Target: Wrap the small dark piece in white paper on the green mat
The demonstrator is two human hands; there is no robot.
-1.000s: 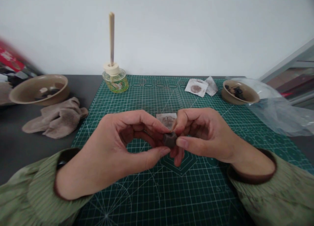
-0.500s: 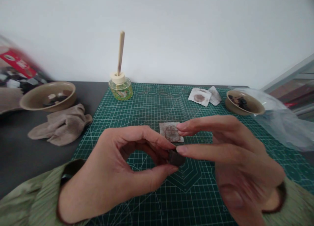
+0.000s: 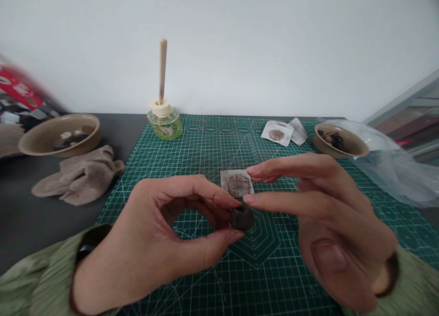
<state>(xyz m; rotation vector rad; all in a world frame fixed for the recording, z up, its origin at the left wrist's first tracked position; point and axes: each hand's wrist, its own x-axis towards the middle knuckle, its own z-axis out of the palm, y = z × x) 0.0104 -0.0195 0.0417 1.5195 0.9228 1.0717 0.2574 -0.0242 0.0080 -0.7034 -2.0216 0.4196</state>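
My left hand (image 3: 161, 233) pinches a small dark brown piece (image 3: 242, 218) between thumb and fingertips, above the green cutting mat (image 3: 202, 156). The piece is blocky with a dark hollow on top; its material I cannot make out. On the right, my right hand (image 3: 325, 215) has its fingers stretched out and apart, holding nothing. One fingertip is at the top of the piece; whether it touches I cannot tell. Just beyond, a whitish paper square (image 3: 236, 183) with brown smudges lies flat on the mat, partly behind my right fingers.
A glass reed diffuser (image 3: 165, 124) stands at the mat's back left. Left of it are a tan bowl (image 3: 30, 140) with small pieces and a crumpled brown cloth (image 3: 82, 176). At right lie stained paper squares (image 3: 277, 133), another bowl (image 3: 360, 147) and a clear plastic bag (image 3: 394, 174).
The dark piece has turned slightly in my left fingers, showing the hollow on top. My right fingertips have lifted a little. The whole view has shifted slightly.
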